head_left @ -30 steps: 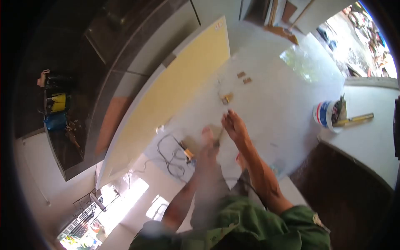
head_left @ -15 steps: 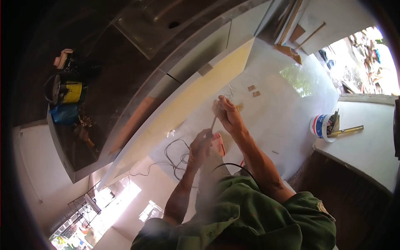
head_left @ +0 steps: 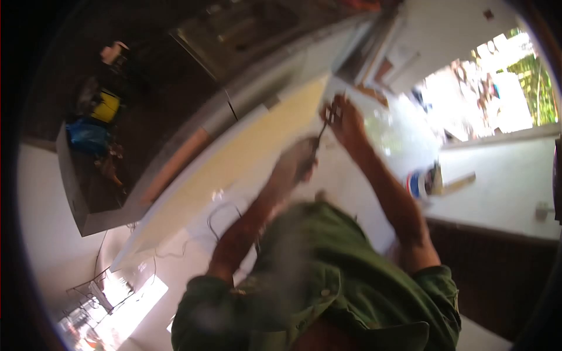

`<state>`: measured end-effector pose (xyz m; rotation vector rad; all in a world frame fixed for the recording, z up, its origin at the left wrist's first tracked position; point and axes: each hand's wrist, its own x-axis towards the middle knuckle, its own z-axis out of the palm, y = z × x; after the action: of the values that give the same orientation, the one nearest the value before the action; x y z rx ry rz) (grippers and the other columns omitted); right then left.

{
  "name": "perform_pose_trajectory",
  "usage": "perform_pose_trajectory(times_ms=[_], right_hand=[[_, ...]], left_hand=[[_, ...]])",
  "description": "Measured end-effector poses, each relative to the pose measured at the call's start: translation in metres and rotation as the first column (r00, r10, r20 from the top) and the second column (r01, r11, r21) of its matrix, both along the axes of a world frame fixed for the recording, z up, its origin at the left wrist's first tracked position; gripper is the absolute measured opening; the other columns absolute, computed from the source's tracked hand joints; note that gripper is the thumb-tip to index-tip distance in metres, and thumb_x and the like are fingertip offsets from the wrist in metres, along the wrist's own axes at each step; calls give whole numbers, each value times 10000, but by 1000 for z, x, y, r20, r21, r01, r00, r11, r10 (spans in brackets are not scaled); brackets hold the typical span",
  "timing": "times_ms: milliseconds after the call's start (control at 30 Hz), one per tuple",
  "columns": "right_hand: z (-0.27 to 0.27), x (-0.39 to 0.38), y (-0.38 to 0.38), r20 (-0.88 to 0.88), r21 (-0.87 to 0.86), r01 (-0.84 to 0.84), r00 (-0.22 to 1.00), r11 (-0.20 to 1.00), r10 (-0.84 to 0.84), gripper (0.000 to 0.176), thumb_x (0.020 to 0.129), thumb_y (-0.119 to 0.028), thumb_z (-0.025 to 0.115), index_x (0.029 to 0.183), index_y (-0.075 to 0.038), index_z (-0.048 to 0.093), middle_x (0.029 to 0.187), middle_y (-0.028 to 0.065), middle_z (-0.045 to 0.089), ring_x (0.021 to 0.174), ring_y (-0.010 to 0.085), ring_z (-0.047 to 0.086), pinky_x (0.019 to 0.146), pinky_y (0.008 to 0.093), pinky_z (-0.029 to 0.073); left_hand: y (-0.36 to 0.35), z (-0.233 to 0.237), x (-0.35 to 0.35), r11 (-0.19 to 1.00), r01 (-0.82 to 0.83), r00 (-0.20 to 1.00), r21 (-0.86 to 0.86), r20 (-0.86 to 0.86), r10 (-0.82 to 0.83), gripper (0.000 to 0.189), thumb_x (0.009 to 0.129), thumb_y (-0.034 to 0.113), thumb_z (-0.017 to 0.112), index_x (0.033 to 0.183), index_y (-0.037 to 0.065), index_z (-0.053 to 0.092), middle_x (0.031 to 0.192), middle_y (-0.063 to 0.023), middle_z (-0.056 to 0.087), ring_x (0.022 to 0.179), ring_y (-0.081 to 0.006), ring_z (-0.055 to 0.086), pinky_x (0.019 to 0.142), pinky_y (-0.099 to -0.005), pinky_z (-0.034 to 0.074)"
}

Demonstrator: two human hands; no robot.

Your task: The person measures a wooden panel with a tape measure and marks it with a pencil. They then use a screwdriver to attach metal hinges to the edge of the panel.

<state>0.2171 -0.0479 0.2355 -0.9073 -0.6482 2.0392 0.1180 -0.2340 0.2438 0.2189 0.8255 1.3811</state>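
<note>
My left hand is closed around the dark handle of a screwdriver-like tool. Its thin shaft points up and away, toward my right hand. The fingers of that hand are bent together at the far end of the shaft; blur hides what is between them. Beside both hands runs a long pale yellow panel, standing along the cabinet fronts.
On the dark counter to the left are a black and yellow bucket and a blue bag. A white, red and blue bucket of tools stands at right. A cable loops on the floor.
Both hands have moved farther from my body, the tool still in the left one. My view has shifted and blurred. The pinkish-red object on the floor is no longer visible.
</note>
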Motion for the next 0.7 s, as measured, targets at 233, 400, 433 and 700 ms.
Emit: perform_pose_trajectory(times_ms=[233,400,433,700], right_hand=[[82,83,-7,-62,293,121,992,949,-107,160,1026,-222,442,914,-117,486,687,-53,382,545,62,348,513,247,300],[145,144,-68,769,241,-512,619,825,160,196,944,-192,460,817,-83,564,679,-22,487,582,57,422,493,226,281],[135,166,-79,895,107,-816,327,568,302,149,886,-133,485,815,-66,597,737,4,553,635,77,489,530,243,339],[22,183,-200,849,-120,-956,42,269,526,153,935,-154,504,905,-15,559,844,129,604,794,253,584,762,381,479]], left_hand=[[22,52,13,871,387,832,303,-522,-188,403,1003,282,460,1315,31,508,877,-112,665,745,-179,641,666,-299,495],[-60,-54,-35,830,483,274,-280,-851,-447,360,945,334,595,1104,18,659,1055,-132,678,968,-244,645,876,-337,480],[-76,-60,-33,764,501,247,-406,-779,-576,349,924,345,633,1046,23,685,1053,-128,680,961,-245,647,887,-334,477],[-111,-58,47,699,653,311,-292,-738,-599,257,891,238,629,1029,24,663,1039,-124,671,1000,-234,637,874,-341,475]])
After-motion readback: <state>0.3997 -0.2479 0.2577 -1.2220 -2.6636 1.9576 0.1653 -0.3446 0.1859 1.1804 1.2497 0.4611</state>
